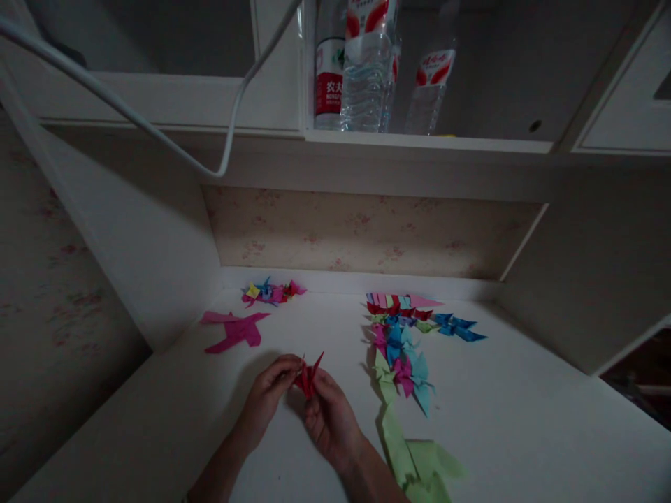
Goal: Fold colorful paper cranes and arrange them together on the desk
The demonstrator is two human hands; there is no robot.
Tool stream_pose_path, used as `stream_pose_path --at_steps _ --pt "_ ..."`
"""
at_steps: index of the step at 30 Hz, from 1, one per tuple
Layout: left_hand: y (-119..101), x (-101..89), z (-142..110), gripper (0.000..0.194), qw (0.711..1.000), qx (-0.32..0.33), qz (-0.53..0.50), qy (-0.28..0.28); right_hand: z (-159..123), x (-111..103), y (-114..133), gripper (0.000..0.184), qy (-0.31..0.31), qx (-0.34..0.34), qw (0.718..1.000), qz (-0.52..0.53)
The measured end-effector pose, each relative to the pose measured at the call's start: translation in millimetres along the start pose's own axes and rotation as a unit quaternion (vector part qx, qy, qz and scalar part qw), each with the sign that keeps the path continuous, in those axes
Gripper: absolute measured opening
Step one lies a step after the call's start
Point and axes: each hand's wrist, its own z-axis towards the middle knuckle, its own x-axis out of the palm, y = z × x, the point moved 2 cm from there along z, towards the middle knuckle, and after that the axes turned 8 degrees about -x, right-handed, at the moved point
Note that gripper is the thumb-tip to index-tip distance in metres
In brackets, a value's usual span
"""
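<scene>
Between my two hands, just above the white desk (283, 461), is a red origami crane (307, 381) with pointed tips sticking up. The fingers of my left hand (271, 388) pinch its left side. On the right side, my right hand (330, 412) grips it between thumb and fingers, with the other fingers curled below. A magenta folded paper piece (238, 330) lies beyond my left hand. To the right of my right hand, a light green folded paper (401, 447) stretches toward the front edge of the view.
Rows of small colored paper cranes (398, 342) lie at the right. Another colorful cluster of cranes (272, 292) sits by the back wall. Overhead, a shelf (430, 143) holds several plastic bottles (367, 77), and a white bent cable or lamp arm (157, 136) hangs across the upper left.
</scene>
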Motion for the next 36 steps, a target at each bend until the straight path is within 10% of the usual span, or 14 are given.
stream_pose_path --at_steps 7,36 --pt "-3 0.0 -6 0.018 0.996 0.047 0.062 -0.042 2 -10 0 0.028 -0.081 -0.05 0.995 -0.003" --pt "7 4.4 2 0.024 0.993 0.029 0.104 -0.044 7 -18 -8 0.02 -0.062 -0.088 0.988 -0.111"
